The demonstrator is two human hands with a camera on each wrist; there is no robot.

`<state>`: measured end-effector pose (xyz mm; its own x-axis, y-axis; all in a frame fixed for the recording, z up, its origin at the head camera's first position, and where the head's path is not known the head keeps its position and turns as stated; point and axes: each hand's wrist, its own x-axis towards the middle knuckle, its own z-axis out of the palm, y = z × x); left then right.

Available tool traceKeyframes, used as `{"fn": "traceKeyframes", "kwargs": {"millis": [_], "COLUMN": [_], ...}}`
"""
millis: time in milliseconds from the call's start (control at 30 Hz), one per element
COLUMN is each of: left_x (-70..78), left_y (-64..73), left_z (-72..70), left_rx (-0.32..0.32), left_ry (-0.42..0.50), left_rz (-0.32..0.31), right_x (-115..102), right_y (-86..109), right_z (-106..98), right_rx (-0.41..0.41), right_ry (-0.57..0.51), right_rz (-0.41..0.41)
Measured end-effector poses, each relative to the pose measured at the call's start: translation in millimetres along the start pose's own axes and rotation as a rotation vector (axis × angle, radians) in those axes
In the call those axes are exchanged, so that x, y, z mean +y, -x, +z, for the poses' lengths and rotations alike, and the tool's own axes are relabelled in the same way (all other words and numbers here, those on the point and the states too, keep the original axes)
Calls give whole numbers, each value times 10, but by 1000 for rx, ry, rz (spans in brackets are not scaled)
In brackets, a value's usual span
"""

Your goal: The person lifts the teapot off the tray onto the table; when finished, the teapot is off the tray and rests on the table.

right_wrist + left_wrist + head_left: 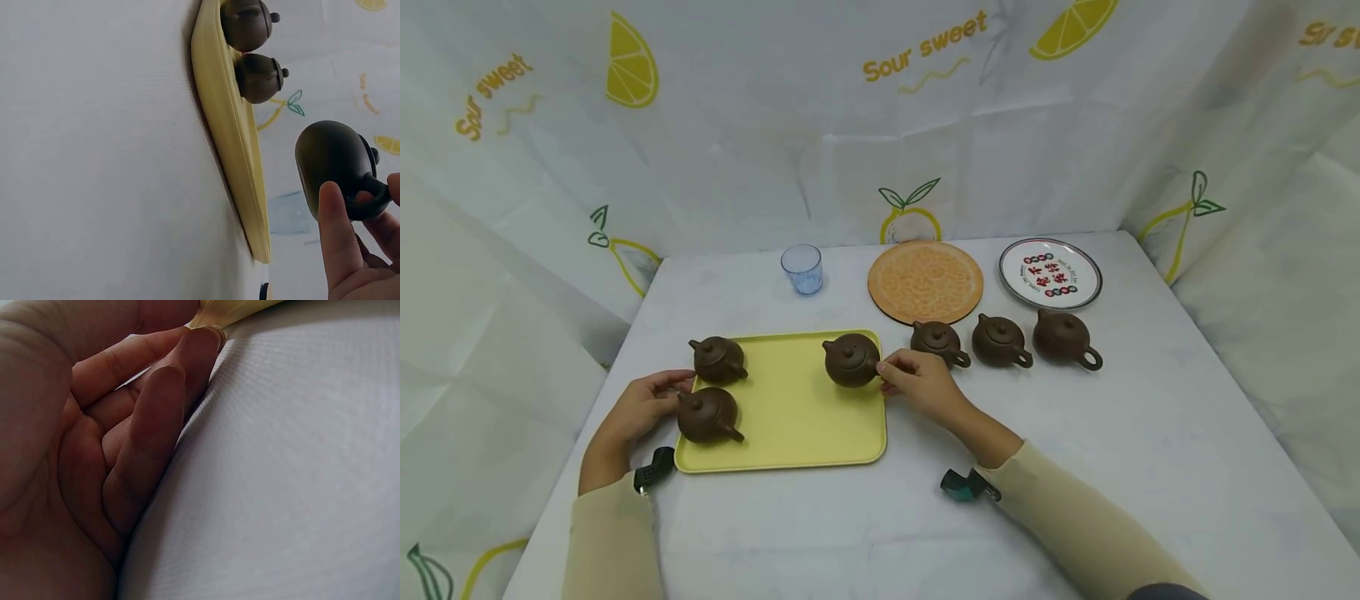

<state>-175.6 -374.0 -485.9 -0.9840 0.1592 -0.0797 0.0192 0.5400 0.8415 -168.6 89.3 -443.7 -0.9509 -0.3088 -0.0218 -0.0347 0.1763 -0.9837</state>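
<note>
My right hand (925,385) pinches the handle of a dark brown teapot (852,360) over the right part of a yellow tray (790,417). In the right wrist view this teapot (334,164) hangs clear of the tray (219,119), with a finger against its underside. At the tray's left edge, my left hand (642,410) holds the rim; the left wrist view has the fingertips (203,347) at the yellow edge, the thumb's end cut off. Two more teapots, a rear one (718,360) and a front one (707,415), sit on the tray's left side beside that hand.
Right of the tray stand three similar teapots in a row, a near one (936,337), a middle one (1000,340) and a far one (1063,336). Behind are a blue glass (803,271), a round orange-brown mat (925,279) and a white printed plate (1018,279).
</note>
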Motion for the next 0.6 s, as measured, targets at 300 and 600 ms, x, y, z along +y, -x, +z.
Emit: {"fn": "traceKeyframes", "kwargs": {"millis": [300,600], "left_x": [25,15], "left_y": [12,20], "left_z": [-5,-12], "left_rx": [-6,-8], "left_ry": [21,8], "left_rz": [-17,-3], "right_x": [61,147], "right_y": [281,569], "right_z": [-276,-559], "right_rx": [-1,-10], "right_ry": [-6,57], "right_rz": [-47,-11]}}
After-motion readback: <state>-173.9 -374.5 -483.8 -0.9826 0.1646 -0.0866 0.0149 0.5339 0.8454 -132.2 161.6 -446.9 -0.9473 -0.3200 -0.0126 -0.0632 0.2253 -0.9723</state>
